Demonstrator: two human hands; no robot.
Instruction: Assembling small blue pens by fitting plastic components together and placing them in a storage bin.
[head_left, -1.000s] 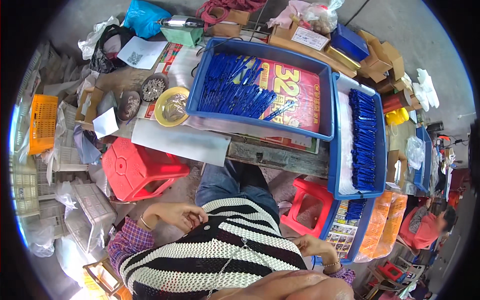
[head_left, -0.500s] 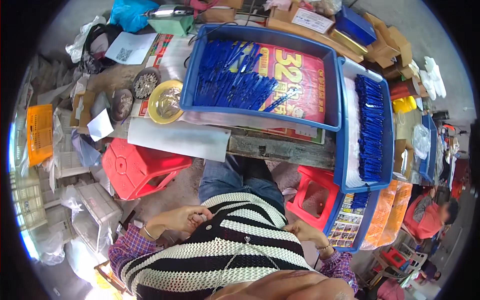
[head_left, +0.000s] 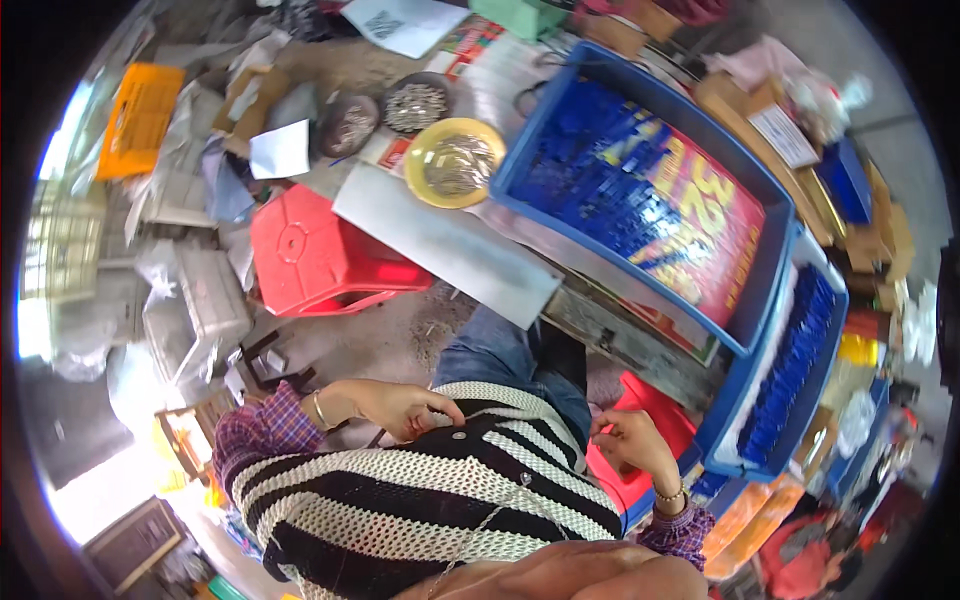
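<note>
My left hand [head_left: 405, 411] is bent at the front edge of the black and white striped knit cardigan [head_left: 440, 482] I wear, its fingers closed on the cloth near a button. To the right, my right hand [head_left: 637, 445] hangs beside the cardigan, fingers loosely bent and apart, holding nothing I can see. Beyond my lap, a large blue tray [head_left: 640, 262] stands on the workbench [head_left: 625, 338]. Many shiny dark-blue slim metal pieces [head_left: 590, 165] lie in it on printed red paper. Neither hand touches the tray.
A yellow bowl [head_left: 482, 190] of small metal parts and two darker dishes stand left of the tray. Another blue tray [head_left: 722, 432] with blue pieces is at right. Red stools [head_left: 300, 250] flank my legs. A person in red [head_left: 790, 555] is at far right.
The view has swung, so the bench now slants down to the right. My right hand has come away from the cardigan's edge; my left remains at its front.
</note>
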